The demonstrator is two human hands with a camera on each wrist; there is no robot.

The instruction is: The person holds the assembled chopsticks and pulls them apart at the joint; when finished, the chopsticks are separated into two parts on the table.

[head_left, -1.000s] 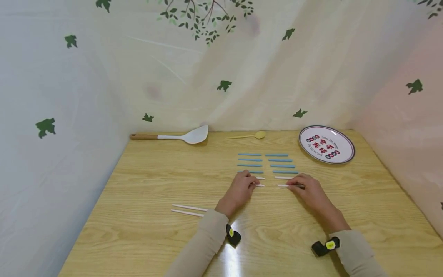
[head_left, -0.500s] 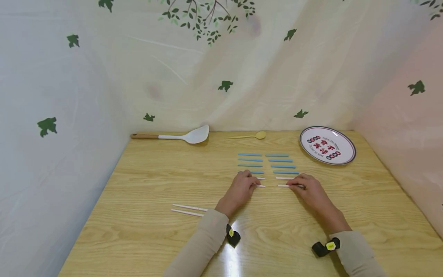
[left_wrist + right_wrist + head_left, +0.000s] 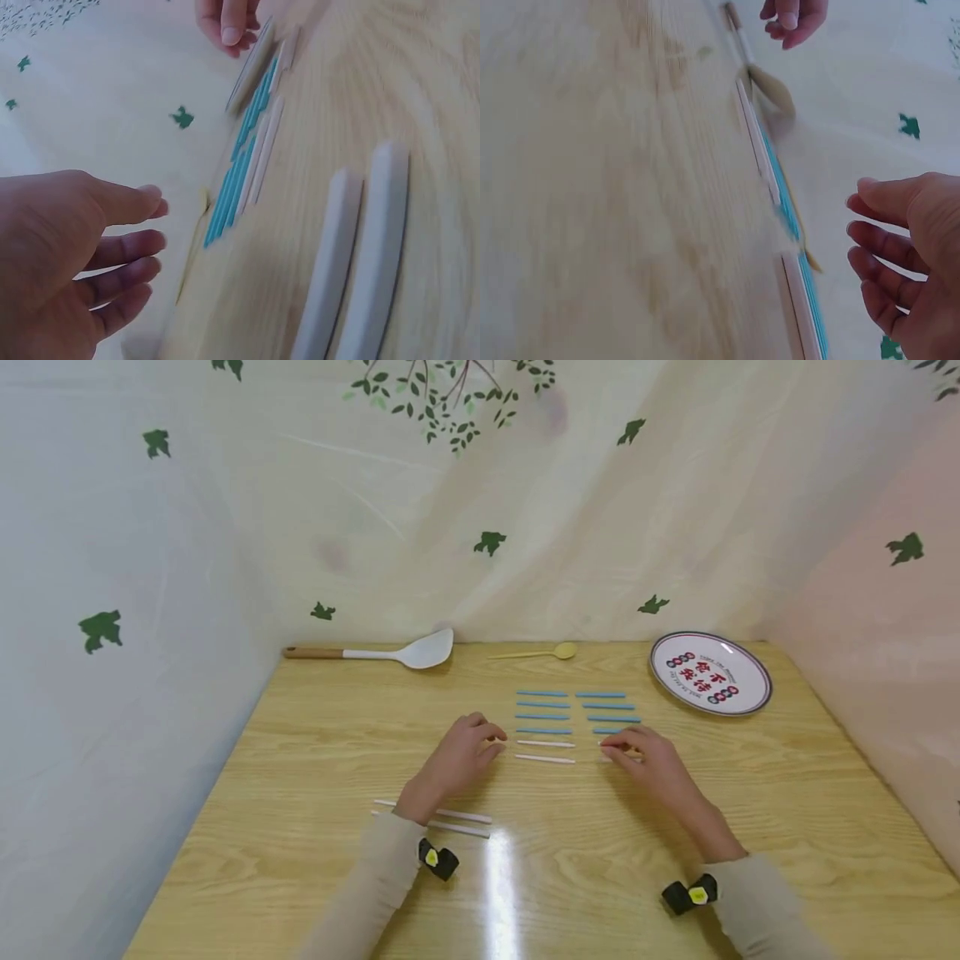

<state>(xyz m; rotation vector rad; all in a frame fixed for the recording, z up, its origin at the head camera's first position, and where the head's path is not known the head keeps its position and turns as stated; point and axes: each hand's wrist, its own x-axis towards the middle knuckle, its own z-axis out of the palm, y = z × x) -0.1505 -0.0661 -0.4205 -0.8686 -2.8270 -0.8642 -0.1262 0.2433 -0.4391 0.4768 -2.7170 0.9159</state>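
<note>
My left hand [image 3: 461, 758] is raised over the table just left of the short white sticks [image 3: 544, 759], fingers loosely bent and holding nothing. In the left wrist view its thumb and fingers stand apart. My right hand [image 3: 651, 768] hovers over the right-hand white sticks [image 3: 799, 307], covering most of them in the head view; its fingers are spread with nothing between them in the right wrist view. Behind the white sticks lie blue sticks [image 3: 542, 717] in two side-by-side columns. A pair of long white chopsticks [image 3: 463, 816] lies partly hidden under my left forearm.
Along the back of the wooden table [image 3: 285, 860] lie a white spatula [image 3: 426, 652] with a wooden handle and a yellow spoon [image 3: 564, 651]. A printed white plate [image 3: 678, 689] is at the back right. Patterned cloth [image 3: 390, 527] rises behind and at both sides.
My left hand has let go of the left white stick and drawn back to the left. The right hand has released its white stick and lifted slightly. The sticks stay in their rows.
</note>
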